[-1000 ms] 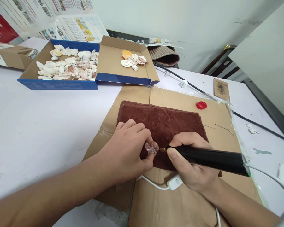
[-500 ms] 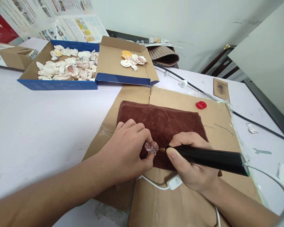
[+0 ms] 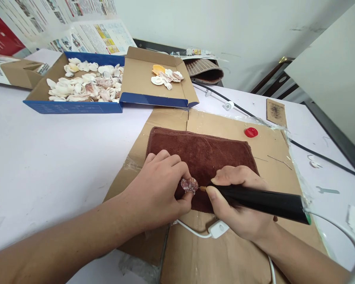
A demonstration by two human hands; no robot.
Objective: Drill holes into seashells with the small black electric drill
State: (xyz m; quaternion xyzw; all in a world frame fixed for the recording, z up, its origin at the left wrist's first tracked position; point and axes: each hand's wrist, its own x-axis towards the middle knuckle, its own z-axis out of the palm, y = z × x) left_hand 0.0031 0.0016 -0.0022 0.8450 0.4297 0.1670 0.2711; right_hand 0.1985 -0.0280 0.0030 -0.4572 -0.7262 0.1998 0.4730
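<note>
Between the thumb and fingers of my left hand (image 3: 162, 189) is a small reddish, ribbed seashell (image 3: 189, 185). My right hand (image 3: 239, 201) grips a black, pen-shaped rotary tool (image 3: 260, 201) like a pencil. Its thin bit, in a brass-coloured collet (image 3: 202, 188), meets the right side of the shell; whether it has gone in is too small to tell. Under both hands lies a folded brown cloth (image 3: 195, 146). From the tool's rear end runs a white cable (image 3: 343, 230), and an inline switch (image 3: 218, 228) rests below the cloth.
A blue cardboard box (image 3: 73, 107) at the back left holds many shells. More shells (image 3: 167, 76) lie on its open flap. Cardboard (image 3: 215, 256) covers the table under the cloth. To the right are a red cap (image 3: 251, 132), a black cable (image 3: 313, 151) and a small wrench (image 3: 327, 190).
The rear end of the rotary tool has dipped slightly and shifted a little left with my right hand. My left hand and the shell stay almost in place.
</note>
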